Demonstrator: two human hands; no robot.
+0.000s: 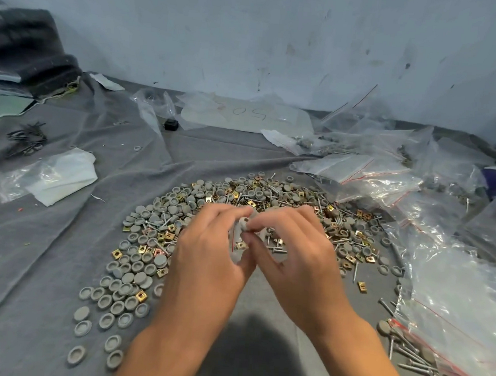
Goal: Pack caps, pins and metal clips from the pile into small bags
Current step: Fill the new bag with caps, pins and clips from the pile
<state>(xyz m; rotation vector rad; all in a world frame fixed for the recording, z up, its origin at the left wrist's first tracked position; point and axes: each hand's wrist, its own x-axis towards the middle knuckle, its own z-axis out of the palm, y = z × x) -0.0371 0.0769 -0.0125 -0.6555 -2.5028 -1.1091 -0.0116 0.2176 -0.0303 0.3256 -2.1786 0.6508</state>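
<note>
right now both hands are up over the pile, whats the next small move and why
Probably drop the cap into the bag. The left hand holds the bag over the pile, and the right hand pinches the cap at its mouth.

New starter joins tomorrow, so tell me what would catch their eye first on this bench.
The pile of grey caps, brass-coloured clips and pins spread over the middle of the grey cloth. Right above it, the left hand and right hand pinch a small bag between them. Clear bags with red seals heap up along the right side.
</note>
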